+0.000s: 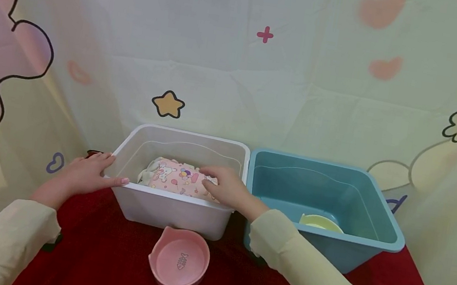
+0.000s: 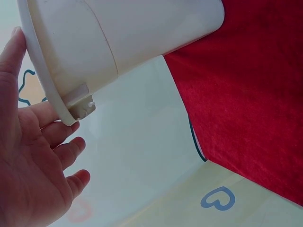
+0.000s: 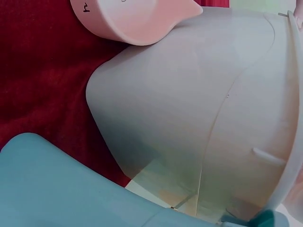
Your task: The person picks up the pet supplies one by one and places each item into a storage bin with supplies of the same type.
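My left hand (image 1: 88,173) rests on the left front corner of a white plastic bin (image 1: 174,210). Its thumb lies on the front rim and its fingers on the side rim. In the left wrist view the fingers are spread loosely by the rim (image 2: 45,71). My right hand (image 1: 232,190) reaches over the front wall into the same bin. Thumb and forefinger stand apart at the right end of a soft pink item (image 1: 183,180) with a cartoon print. White fabric (image 1: 147,174) shows at its left. The right fingers are hidden in the right wrist view.
A blue bin (image 1: 308,174) stands right beside the white one, with a pale yellow-green dish (image 1: 320,222) inside. In front of the white bin, a pink eared bowl (image 1: 179,261) with a fishbone print sits on red cloth (image 1: 105,252). A printed curtain (image 1: 284,96) hangs behind.
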`<control>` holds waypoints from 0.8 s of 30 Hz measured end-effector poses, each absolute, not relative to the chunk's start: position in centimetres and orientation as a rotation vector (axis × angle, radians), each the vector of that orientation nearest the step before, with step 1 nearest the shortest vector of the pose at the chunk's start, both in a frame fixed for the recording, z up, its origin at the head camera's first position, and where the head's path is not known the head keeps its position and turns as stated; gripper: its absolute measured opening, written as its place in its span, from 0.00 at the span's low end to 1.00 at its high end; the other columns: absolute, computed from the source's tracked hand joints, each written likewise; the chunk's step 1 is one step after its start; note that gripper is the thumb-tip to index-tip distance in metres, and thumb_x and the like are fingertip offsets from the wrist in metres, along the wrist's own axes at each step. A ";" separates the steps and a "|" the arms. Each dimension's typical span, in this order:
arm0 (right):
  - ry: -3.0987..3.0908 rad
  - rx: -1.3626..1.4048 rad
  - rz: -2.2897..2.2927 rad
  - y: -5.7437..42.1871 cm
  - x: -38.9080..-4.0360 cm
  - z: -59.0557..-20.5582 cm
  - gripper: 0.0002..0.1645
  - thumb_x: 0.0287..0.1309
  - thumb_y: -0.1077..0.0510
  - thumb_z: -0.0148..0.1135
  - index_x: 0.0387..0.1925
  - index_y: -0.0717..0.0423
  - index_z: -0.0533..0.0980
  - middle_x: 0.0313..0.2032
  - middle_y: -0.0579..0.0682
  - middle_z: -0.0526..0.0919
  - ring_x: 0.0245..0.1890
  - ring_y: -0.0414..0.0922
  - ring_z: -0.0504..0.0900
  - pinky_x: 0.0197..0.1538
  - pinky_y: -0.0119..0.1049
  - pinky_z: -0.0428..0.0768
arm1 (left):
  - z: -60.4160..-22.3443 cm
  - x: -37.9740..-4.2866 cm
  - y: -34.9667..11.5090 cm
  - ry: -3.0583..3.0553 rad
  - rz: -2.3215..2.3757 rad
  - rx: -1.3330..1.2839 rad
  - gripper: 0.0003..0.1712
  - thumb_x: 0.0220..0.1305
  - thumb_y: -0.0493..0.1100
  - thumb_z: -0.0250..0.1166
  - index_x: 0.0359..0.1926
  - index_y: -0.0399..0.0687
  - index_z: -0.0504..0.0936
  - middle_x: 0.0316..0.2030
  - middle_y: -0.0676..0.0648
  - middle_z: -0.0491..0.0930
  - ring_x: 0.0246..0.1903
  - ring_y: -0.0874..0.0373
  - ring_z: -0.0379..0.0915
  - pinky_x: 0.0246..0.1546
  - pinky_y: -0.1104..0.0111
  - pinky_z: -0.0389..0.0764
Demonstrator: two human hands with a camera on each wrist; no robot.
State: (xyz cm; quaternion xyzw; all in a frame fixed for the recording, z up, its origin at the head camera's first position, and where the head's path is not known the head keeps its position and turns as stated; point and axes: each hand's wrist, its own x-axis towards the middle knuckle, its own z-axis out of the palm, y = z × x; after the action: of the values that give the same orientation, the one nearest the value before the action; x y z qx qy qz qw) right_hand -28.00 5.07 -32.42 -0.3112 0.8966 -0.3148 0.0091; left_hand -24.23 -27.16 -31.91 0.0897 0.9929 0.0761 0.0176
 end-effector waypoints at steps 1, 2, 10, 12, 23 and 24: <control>2.804 -0.975 -0.992 5.1 -27.9 -32.4 0.20 0.57 0.57 0.52 0.53 0.55 0.72 0.52 0.52 0.75 0.55 0.47 0.72 0.57 0.44 0.69 | -31.9 -24.2 -27.2 3.084 0.238 0.278 0.53 0.53 0.71 0.48 0.62 0.30 0.55 0.61 0.27 0.54 0.60 0.33 0.48 0.54 0.37 0.50; 2.806 -0.979 -1.002 5.1 -27.9 -32.4 0.20 0.57 0.58 0.52 0.52 0.56 0.72 0.52 0.52 0.75 0.54 0.47 0.72 0.57 0.44 0.69 | -31.9 -24.3 -27.2 3.083 0.239 0.277 0.53 0.53 0.71 0.48 0.62 0.30 0.55 0.61 0.27 0.54 0.60 0.33 0.48 0.54 0.37 0.50; 2.832 -1.036 -1.059 5.4 -27.4 -32.4 0.18 0.57 0.60 0.52 0.49 0.58 0.74 0.49 0.52 0.77 0.51 0.47 0.74 0.55 0.43 0.71 | -31.9 -24.3 -27.2 3.076 0.247 0.269 0.54 0.53 0.72 0.48 0.63 0.30 0.54 0.61 0.27 0.54 0.60 0.33 0.48 0.54 0.37 0.50; 2.840 -1.044 -1.089 5.5 -27.2 -32.4 0.17 0.57 0.61 0.52 0.48 0.58 0.75 0.48 0.52 0.78 0.49 0.47 0.75 0.54 0.42 0.72 | -31.8 -24.3 -27.2 3.074 0.251 0.268 0.54 0.52 0.72 0.48 0.63 0.30 0.54 0.61 0.27 0.54 0.60 0.33 0.48 0.54 0.37 0.50; 2.956 -1.153 -1.121 5.7 -26.4 -32.6 0.14 0.53 0.64 0.54 0.42 0.59 0.78 0.41 0.52 0.82 0.41 0.45 0.79 0.47 0.40 0.76 | -31.9 -24.3 -27.2 3.094 0.239 0.269 0.53 0.53 0.71 0.48 0.63 0.30 0.55 0.61 0.27 0.55 0.59 0.33 0.52 0.52 0.36 0.53; 2.951 -1.147 -1.124 5.7 -26.4 -32.6 0.14 0.53 0.64 0.54 0.43 0.59 0.78 0.41 0.52 0.82 0.41 0.45 0.79 0.47 0.39 0.76 | -31.9 -24.2 -27.2 3.093 0.242 0.266 0.53 0.52 0.71 0.48 0.63 0.30 0.55 0.61 0.27 0.55 0.59 0.33 0.52 0.52 0.36 0.53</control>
State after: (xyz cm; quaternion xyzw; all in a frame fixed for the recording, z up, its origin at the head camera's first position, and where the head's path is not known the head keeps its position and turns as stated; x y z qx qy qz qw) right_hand -26.35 5.69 -32.63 -0.3395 0.8731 -0.3325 -0.1086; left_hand -24.25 -27.18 -31.91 0.0854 0.9932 0.0779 0.0137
